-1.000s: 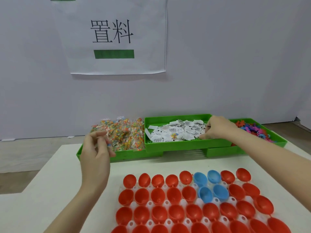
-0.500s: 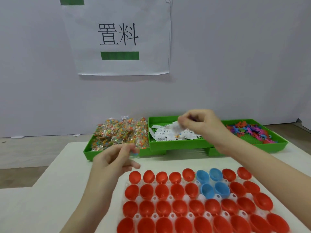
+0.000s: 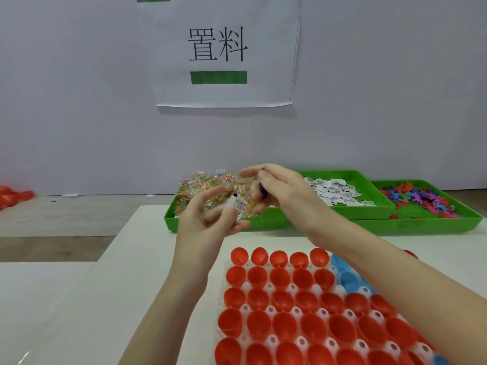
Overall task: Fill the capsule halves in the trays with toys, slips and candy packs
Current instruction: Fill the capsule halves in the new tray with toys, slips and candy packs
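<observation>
Your left hand (image 3: pixel 210 217) is raised above the bench (image 3: pixel 126 285), palm turned toward you, fingers curled around a candy pack (image 3: pixel 241 206) and a printed paper slip (image 3: pixel 239 206) held against it. Your right hand (image 3: pixel 276 191) sits just beside it, nearly touching, with fingers bent around a small dark purple item (image 3: pixel 261 192) — probably a toy, though too little of it shows to be certain. Both hands therefore hold material; none of it has reached a capsule.

Status of the work:

- Capsule tray (image 3: pixel 268 288), directly below and toward you from both hands: every visible red capsule half (image 3: pixel 257 272) appears empty. The blue capsule halves (image 3: pixel 347 277), under your right forearm, are partly hidden; those that show also look empty.
- Filling, judged from this view, has not begun — or has at most reached a cell out of sight.

Supply, beyond your hands:

- Candy packs (image 3: pixel 195 188) in the green tray (image 3: pixel 224 225) directly behind your left hand.
- Paper slips (image 3: pixel 334 191) in the middle tray, to the right of your right hand.
- Coloured toys (image 3: pixel 419 196) in the far-right tray, well apart from both hands.

Remaining: one toy, one slip and one candy pack for each half, across the whole tray. All three supply trays appear well stocked.
</observation>
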Demonstrator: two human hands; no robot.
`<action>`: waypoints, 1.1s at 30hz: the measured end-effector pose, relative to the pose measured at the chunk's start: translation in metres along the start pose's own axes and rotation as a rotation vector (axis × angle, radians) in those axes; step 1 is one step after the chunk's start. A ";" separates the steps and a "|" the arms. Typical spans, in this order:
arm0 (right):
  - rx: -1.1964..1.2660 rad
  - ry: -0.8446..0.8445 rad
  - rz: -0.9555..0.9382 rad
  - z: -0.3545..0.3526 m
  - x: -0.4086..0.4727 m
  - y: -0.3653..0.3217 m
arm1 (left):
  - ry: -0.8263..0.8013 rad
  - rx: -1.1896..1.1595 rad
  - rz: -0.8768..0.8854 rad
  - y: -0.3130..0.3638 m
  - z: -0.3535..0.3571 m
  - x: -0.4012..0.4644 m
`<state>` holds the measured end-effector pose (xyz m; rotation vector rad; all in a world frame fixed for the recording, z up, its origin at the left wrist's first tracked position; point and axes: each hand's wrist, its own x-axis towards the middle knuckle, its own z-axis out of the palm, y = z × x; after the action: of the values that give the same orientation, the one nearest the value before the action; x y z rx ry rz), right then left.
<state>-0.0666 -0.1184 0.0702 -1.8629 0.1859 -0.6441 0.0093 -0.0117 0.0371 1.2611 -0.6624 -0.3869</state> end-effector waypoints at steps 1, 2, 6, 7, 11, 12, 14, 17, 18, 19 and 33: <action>0.085 0.005 0.016 0.000 0.002 0.001 | -0.011 -0.001 -0.018 -0.003 -0.001 0.002; 0.130 0.014 0.024 0.001 0.003 0.003 | -0.022 -0.001 -0.032 -0.005 -0.002 0.004; 0.214 0.028 0.063 0.005 0.006 0.014 | -0.053 -0.012 -0.051 -0.010 -0.007 0.009; 0.232 0.026 0.078 0.006 0.007 0.017 | -0.068 -0.016 -0.044 -0.010 -0.008 0.010; 0.224 0.053 0.179 0.013 0.012 0.026 | -0.093 -0.069 -0.049 -0.010 -0.012 0.013; 0.236 0.055 0.207 0.014 0.014 0.028 | -0.103 -0.094 -0.071 -0.011 -0.014 0.014; 0.271 0.059 0.256 0.015 0.017 0.032 | -0.126 -0.137 -0.113 -0.012 -0.019 0.016; 0.231 0.094 0.276 0.014 0.019 0.033 | -0.136 -0.132 -0.120 -0.014 -0.028 0.020; 0.192 0.093 0.270 0.014 0.020 0.033 | -0.132 -0.110 -0.114 -0.015 -0.030 0.021; 0.154 0.079 0.267 0.013 0.020 0.033 | -0.126 -0.073 -0.104 -0.017 -0.031 0.021; -0.255 -0.027 0.323 0.011 0.013 0.063 | -0.405 0.618 -0.285 -0.065 -0.042 0.024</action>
<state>-0.0391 -0.1394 0.0153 -2.0244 0.5607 -0.3844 0.0603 -0.0136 -0.0257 1.9009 -0.9948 -0.7196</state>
